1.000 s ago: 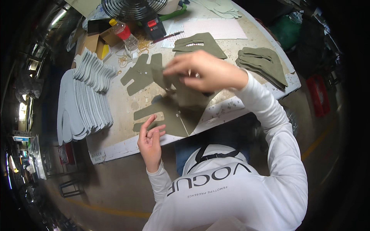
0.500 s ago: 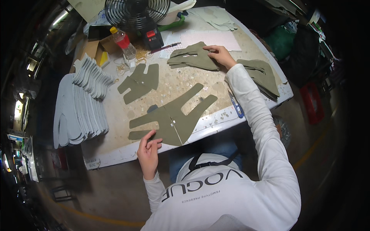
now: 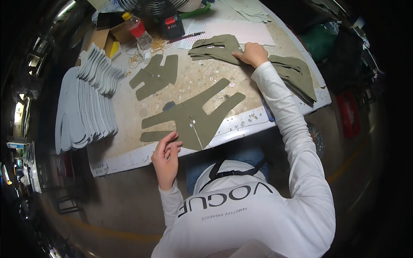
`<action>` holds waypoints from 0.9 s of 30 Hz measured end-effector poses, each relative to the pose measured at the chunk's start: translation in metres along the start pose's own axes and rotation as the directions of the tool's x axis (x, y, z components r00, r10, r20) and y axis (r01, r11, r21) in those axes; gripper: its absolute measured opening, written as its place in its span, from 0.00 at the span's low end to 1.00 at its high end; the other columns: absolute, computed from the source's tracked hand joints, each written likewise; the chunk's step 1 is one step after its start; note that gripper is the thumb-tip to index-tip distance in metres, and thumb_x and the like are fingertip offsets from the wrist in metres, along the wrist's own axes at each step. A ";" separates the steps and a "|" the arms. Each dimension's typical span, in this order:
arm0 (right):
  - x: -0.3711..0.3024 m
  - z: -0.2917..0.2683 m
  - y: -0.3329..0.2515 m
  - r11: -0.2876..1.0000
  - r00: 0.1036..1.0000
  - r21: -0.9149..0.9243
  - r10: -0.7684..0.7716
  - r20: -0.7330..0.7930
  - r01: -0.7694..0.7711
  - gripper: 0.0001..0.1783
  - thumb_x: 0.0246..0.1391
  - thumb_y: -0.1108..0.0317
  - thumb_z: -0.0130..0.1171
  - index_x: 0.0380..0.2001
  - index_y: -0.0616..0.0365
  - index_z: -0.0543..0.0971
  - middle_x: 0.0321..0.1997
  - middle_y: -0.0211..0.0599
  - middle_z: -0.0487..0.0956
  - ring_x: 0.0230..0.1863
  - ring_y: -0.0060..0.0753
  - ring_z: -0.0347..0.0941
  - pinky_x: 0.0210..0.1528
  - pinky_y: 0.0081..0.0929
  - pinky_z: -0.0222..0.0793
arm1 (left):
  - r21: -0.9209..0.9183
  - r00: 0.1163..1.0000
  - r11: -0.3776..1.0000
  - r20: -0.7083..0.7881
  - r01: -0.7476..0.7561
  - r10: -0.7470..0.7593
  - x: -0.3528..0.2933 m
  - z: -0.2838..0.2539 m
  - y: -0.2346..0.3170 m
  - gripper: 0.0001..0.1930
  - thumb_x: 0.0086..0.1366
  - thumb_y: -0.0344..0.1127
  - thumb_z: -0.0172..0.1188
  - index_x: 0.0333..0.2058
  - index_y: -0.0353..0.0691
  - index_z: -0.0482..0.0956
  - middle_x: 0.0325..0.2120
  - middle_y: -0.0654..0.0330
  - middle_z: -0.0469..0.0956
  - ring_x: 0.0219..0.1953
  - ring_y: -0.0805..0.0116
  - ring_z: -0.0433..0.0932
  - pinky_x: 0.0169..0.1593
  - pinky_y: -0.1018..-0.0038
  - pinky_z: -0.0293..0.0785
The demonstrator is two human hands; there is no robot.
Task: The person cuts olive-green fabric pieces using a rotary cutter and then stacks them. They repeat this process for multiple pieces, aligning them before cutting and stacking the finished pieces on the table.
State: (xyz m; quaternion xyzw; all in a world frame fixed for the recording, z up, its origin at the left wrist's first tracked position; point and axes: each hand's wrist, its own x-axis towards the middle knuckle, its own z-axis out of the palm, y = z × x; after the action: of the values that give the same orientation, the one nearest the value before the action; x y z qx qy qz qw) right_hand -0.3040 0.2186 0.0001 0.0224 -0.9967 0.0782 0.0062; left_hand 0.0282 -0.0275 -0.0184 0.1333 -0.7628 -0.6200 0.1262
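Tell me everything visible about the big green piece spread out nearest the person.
The olive-green piece lies flat, matte and fabric-like. Two prongs point to the left and two to the upper right. A thin pale line runs up from its near corner, with small white marks beside it. That corner reaches the table's white front edge. The left hand overlaps the piece; contact is unclear.

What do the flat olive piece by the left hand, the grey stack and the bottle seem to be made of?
Flat olive piece: probably fabric, matte; thin, with cut edges and no shine.
Grey stack: likely fabric too, dull finish; many thin, slightly wavy layers show.
Bottle: apparently clear plastic, glossy; its lower part is see-through with highlights.
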 end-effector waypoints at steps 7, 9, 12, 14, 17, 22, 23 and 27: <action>-0.010 0.006 0.003 0.993 0.995 0.070 -0.093 0.020 0.092 0.30 0.43 0.43 0.70 0.40 0.60 0.83 0.42 0.51 0.82 0.45 0.51 0.80 0.47 0.42 0.75 | 0.015 1.000 1.000 -0.011 -0.019 0.019 -0.001 0.006 0.002 0.15 0.63 0.20 0.54 0.49 0.29 0.77 0.42 0.51 0.80 0.40 0.69 0.83 0.42 0.78 0.78; 0.000 0.008 0.008 0.990 0.994 0.104 -0.095 0.047 0.090 0.31 0.43 0.42 0.69 0.38 0.61 0.84 0.42 0.53 0.82 0.45 0.54 0.79 0.47 0.41 0.75 | 0.092 0.999 0.994 0.014 -0.050 0.049 -0.001 0.007 0.005 0.14 0.66 0.22 0.53 0.50 0.29 0.76 0.43 0.53 0.80 0.40 0.71 0.81 0.43 0.79 0.77; 0.012 0.010 0.019 0.975 1.000 0.219 -0.024 0.015 0.020 0.32 0.43 0.40 0.67 0.36 0.61 0.84 0.40 0.54 0.83 0.43 0.53 0.80 0.46 0.41 0.75 | 0.200 0.987 0.967 0.027 -0.158 0.156 -0.003 0.009 0.009 0.13 0.64 0.22 0.55 0.48 0.31 0.78 0.40 0.54 0.81 0.38 0.70 0.82 0.42 0.78 0.78; 0.009 0.008 0.025 0.987 0.991 0.116 -0.100 -0.092 0.110 0.29 0.46 0.38 0.64 0.23 0.57 0.82 0.20 0.43 0.81 0.28 0.41 0.80 0.34 0.31 0.72 | 0.277 0.964 0.923 0.042 -0.265 0.264 -0.004 0.008 0.011 0.14 0.60 0.20 0.57 0.46 0.32 0.79 0.38 0.52 0.81 0.36 0.69 0.83 0.40 0.76 0.79; -0.020 0.003 0.023 0.936 0.913 0.086 -0.310 -0.265 0.342 0.23 0.48 0.48 0.67 0.36 0.58 0.81 0.32 0.45 0.82 0.31 0.43 0.78 0.37 0.34 0.71 | 0.444 0.923 0.812 0.117 -0.380 0.368 -0.009 0.006 0.009 0.15 0.56 0.23 0.63 0.44 0.35 0.81 0.42 0.54 0.81 0.44 0.60 0.80 0.49 0.69 0.77; -0.116 -0.014 0.009 0.620 0.775 0.527 -0.620 -0.123 0.580 0.22 0.48 0.61 0.66 0.46 0.57 0.78 0.34 0.43 0.76 0.37 0.46 0.74 0.42 0.38 0.71 | 0.536 0.887 0.708 0.228 -0.459 0.402 -0.012 0.006 -0.006 0.16 0.53 0.31 0.69 0.43 0.42 0.84 0.48 0.57 0.80 0.54 0.56 0.76 0.56 0.64 0.73; -0.136 -0.013 0.003 0.546 0.651 0.418 -0.741 -0.165 0.726 0.23 0.44 0.62 0.68 0.46 0.56 0.79 0.37 0.43 0.76 0.42 0.46 0.73 0.47 0.36 0.69 | 0.535 0.887 0.710 0.210 -0.457 0.412 -0.013 0.009 -0.009 0.16 0.54 0.32 0.69 0.43 0.45 0.84 0.49 0.57 0.79 0.55 0.56 0.75 0.58 0.61 0.72; -0.190 0.002 -0.022 0.364 0.484 0.497 -0.865 -0.134 0.788 0.26 0.43 0.59 0.69 0.48 0.52 0.78 0.51 0.39 0.74 0.54 0.46 0.68 0.57 0.39 0.62 | 0.521 0.879 0.711 0.212 -0.472 0.428 -0.012 0.015 -0.016 0.16 0.53 0.29 0.69 0.42 0.43 0.85 0.49 0.57 0.79 0.55 0.55 0.76 0.60 0.59 0.70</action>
State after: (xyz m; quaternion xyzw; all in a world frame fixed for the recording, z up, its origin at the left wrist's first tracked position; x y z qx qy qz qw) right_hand -0.1128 0.2054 -0.0016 0.5264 -0.7889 0.3148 -0.0363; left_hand 0.0352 -0.0128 -0.0373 -0.0491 -0.9232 -0.3246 0.1997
